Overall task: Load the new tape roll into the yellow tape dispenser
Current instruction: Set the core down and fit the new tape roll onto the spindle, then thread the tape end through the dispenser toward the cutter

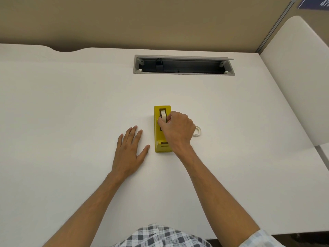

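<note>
Checked fabric (160, 236) at the bottom edge, 2 bare forearms reaching out over a white desk (71, 104). Left hand (130, 148) flat on the desktop, fingers straight and spread, thumb tip just beside the near end of the yellow tape dispenser (157, 125) but apparently not touching it. Right hand (176, 129) curled over the dispenser's well, thumb and fingertips pinching a tape roll (163, 116) held upright on its edge, partly down in the slot. Second tape roll (197, 131) lying flat on the desk just right of that hand, half hidden behind it; impossible to say from this view which of the 2 is the new one. Cable tray opening (183, 65) set into the desk well beyond, tan partition behind. Judged step: seating or lifting the roll at the hub. Best done with the roll kept square to the slot and lowered straight until the core drops into both side notches, free end feeding off toward the cutter at the near end. Worth bracing the dispenser body with the idle left hand, since a tilted roll could jam or drag the base across the smooth top.
</note>
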Tool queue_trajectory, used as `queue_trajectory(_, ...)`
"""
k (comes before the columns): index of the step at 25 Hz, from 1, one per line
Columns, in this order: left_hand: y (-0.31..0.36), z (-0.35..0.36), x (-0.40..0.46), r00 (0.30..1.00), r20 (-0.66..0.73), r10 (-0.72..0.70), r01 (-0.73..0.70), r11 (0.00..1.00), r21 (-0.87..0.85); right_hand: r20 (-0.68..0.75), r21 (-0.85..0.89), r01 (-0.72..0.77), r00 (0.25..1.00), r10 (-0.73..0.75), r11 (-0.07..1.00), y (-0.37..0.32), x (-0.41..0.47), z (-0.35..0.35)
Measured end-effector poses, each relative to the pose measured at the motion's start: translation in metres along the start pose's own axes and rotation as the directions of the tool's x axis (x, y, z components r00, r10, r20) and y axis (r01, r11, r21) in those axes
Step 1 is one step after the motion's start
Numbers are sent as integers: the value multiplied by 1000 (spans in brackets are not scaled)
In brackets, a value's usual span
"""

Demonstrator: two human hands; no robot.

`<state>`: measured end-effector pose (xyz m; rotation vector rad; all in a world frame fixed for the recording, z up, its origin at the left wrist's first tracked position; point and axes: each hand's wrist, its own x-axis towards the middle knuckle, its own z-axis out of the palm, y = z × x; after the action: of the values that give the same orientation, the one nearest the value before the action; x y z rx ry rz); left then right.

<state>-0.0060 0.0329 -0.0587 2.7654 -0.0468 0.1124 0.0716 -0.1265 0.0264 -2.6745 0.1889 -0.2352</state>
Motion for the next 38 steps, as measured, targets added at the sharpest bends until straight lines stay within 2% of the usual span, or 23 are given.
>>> queue_trajectory(5,1,1,1,1000,-10,4,-4,1000,-4,-5,73,140,990,-140,987,8,-3,-1)
queue_trajectory(10,0,0,1,1000,-8,4,-4,1000,-4,107,77,275,953,-282,958,12,1,-2)
queue_trajectory(17,1,0,1,1000,-11,0,0,1000,-8,93,116,286,950,-297,951,16,0,-2)
queue_trajectory(23,0,0,1,1000,-8,6,-6,999,-36,-61,178,291,957,-285,940,24,-17,-5)
queue_trajectory(28,6,-7,5,1000,-13,-20,17,981,-192,19,102,350,935,-353,931,34,-30,-6)
queue_trajectory(32,26,-20,19,989,-144,-30,-19,946,-322,-9,81,377,926,-378,922,37,-35,-8)
queue_trajectory(35,39,-27,36,986,-163,36,-87,945,-316,-9,55,397,918,-397,916,38,-37,-10)
queue_trajectory(38,48,-28,53,994,-82,68,-89,953,-288,7,29,402,915,-402,915,36,-38,-10)
